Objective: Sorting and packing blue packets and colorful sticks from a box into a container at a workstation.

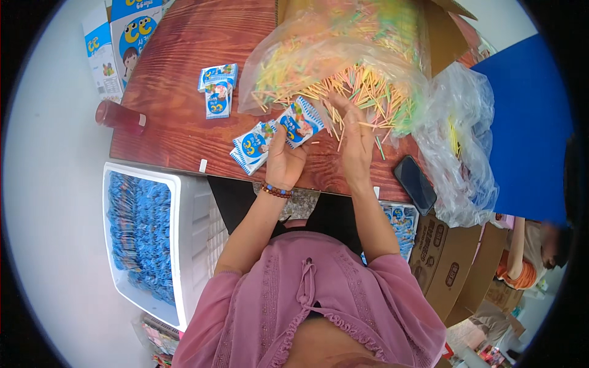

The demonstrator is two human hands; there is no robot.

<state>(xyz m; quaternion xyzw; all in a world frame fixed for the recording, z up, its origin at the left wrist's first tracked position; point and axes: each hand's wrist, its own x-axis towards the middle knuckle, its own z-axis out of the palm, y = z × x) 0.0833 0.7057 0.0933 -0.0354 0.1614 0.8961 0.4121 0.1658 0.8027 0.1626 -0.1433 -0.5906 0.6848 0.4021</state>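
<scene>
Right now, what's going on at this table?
A person at a wooden table is handling small packets and coloured sticks. The left hand holds a fan of blue-and-white packets. The right hand reaches into a pile of thin coloured sticks spilling from a clear plastic bag. A few more packets lie on the table, a dark phone sits near the edge, and a white bin of blue packets stands to the left.

You're in a small packing workshop: your wooden table [184, 92] carries a clear bag of coloured sticks [343, 67] and blue-white sachets [218, 86]; left of the table a white bin [184, 202] brims with sachets, and cardboard cartons [448, 264] stack at its right.
</scene>
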